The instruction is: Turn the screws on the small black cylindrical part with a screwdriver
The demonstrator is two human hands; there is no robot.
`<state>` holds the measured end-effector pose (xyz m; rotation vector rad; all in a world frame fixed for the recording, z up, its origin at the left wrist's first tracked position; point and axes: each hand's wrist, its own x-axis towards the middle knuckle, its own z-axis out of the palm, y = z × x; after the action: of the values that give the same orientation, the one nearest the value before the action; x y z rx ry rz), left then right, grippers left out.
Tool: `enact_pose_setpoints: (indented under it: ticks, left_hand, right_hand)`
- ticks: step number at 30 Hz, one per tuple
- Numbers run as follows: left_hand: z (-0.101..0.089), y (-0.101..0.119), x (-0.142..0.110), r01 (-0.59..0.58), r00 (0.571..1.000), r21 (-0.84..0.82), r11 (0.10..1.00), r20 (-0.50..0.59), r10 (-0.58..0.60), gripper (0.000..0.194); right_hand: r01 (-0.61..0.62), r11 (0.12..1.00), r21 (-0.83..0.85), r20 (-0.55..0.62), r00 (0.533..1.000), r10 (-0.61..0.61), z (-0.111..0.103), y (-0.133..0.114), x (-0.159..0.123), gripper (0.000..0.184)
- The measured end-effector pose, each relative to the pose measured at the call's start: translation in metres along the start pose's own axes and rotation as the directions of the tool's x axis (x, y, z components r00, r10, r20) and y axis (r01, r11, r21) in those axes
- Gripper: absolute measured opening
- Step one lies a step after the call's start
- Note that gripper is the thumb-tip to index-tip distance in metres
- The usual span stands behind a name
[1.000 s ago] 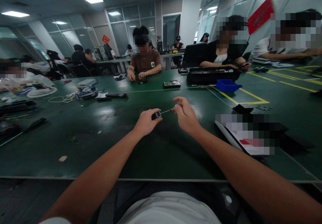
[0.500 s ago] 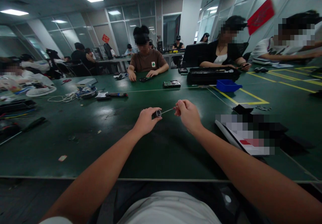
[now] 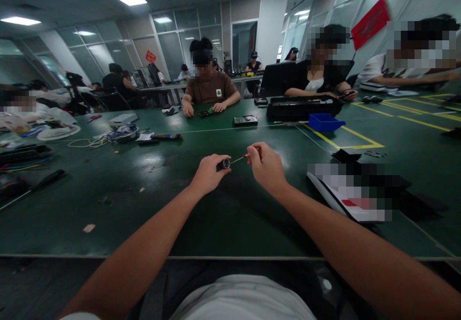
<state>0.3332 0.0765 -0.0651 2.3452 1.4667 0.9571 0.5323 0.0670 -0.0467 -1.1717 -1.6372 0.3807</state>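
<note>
My left hand (image 3: 210,172) is closed around a small dark cylindrical part (image 3: 225,164), whose round, pale-rimmed end faces right. In my right hand (image 3: 265,164) is a screwdriver (image 3: 246,156) with a reddish handle, mostly covered by my fingers. Its thin metal shaft points left and its tip is at the open end of the cylinder. Whether the tip touches anything inside cannot be made out. Both hands are above the green table (image 3: 230,214), a short gap apart.
Ahead lie a circuit-board device (image 3: 245,120), a long black housing (image 3: 304,108) and a blue bin (image 3: 326,122). Papers (image 3: 347,197) lie to the right. At left are a cable bundle (image 3: 123,133) and another long screwdriver (image 3: 46,180). A co-worker (image 3: 210,87) sits opposite.
My right hand has shifted slightly and its fingers have turned, so more of the reddish handle shows. My left hand holds the cylinder almost in place. The opposite co-worker's device has tilted.
</note>
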Motion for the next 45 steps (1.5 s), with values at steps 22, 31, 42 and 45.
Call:
enact_pose_setpoints:
  ticks: [22,31,42,45]
  left_hand:
    - [-0.0003,-0.0033,-0.0002,0.046,0.999,-0.086,0.995,0.006,-0.046,0.032]
    - [-0.0008,-0.0012,0.0008,0.039,0.999,-0.057,0.998,-0.004,-0.039,0.036]
    - [-0.0002,-0.0032,0.0005,0.028,1.0,-0.047,0.999,0.003,-0.028,0.037]
    - [-0.0011,-0.0016,0.0001,0.025,1.0,-0.032,0.999,0.009,-0.025,0.037]
  right_hand:
    - [0.066,0.997,-0.03,-0.08,0.994,-0.068,-0.0029,-0.0041,-0.0036,0.023]
    - [0.105,0.993,-0.059,-0.034,0.994,-0.107,-0.0024,-0.002,-0.0015,0.023]
    - [0.036,0.998,0.048,-0.044,0.998,-0.034,0.0014,0.003,-0.0023,0.026]
    - [0.039,0.999,0.031,-0.03,0.999,-0.038,0.0006,0.0013,-0.0023,0.027]
